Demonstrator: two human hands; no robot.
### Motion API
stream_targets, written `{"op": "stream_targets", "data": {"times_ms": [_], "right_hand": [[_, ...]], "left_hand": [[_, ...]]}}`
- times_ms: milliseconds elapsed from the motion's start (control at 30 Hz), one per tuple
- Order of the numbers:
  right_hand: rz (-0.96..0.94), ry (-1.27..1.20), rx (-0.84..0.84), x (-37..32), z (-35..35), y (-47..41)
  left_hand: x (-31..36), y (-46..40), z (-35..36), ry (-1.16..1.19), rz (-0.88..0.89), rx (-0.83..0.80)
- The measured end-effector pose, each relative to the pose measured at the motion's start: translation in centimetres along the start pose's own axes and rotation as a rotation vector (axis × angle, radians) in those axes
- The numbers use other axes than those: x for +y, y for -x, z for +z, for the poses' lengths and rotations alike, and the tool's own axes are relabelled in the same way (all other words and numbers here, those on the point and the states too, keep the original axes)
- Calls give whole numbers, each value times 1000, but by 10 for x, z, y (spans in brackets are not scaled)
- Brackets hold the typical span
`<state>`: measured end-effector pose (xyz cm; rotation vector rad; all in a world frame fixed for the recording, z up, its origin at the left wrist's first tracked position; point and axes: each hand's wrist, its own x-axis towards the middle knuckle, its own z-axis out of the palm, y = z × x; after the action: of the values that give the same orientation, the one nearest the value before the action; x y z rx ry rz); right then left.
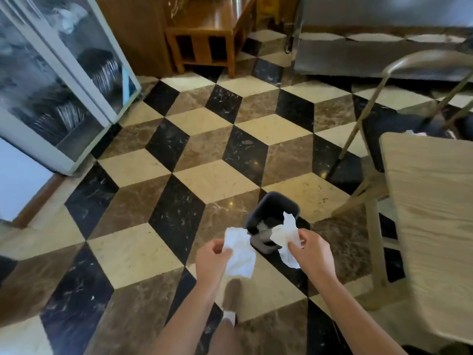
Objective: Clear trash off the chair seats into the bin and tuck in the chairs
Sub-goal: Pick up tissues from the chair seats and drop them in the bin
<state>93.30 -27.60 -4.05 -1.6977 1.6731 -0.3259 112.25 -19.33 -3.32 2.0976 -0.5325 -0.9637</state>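
The left hand (213, 257) was closed on a crumpled white tissue (239, 254), pinched between thumb and fingers, with most of the sheet hanging to the right of the palm. The right hand (311, 252) was closed on a second tissue (286, 238), gripped near its middle so that one end stood above the fingers and the other drooped below them. The two hands were held apart, side by side at about the same height, both forearms reaching forward from the bottom of the view.

The bin (272, 221), small and dark, stood on the floor (210, 139) just beyond and between the hands. The second tissue overlapped its right rim in the view; the first tissue lay just left of its near corner. Pale scraps were visible inside the bin.

A wooden table (435, 226) was to the right of the right hand. A chair (399, 80) with a curved back stood beyond the table, well apart from the hands. A glass-fronted cabinet (58, 80) stood far to the left of the left hand. One foot (231, 301) was visible below the left hand.
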Motion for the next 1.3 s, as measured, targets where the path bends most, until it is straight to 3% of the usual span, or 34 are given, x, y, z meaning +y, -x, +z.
{"op": "stream_targets", "data": {"times_ms": [200,333,633,867,1067,1300], "right_hand": [[164,69,27,-2,36,-86],[232,92,6,26,76,-151],[337,133,-45,148,217,-309],[321,247,-142,210,290,-368],[308,278,-195,189,264,-357],[156,353,-182,73,154,-306]], "left_hand": [[41,-103,45,-115,45,-176],[35,-173,93,-177,40,-258],[-85,-341,241,-368,-34,-319],[-164,-405,308,-432,-34,-366],[-147,-398,288,-383,-67,-435],[-28,-328,217,-731,302,-548]]}}
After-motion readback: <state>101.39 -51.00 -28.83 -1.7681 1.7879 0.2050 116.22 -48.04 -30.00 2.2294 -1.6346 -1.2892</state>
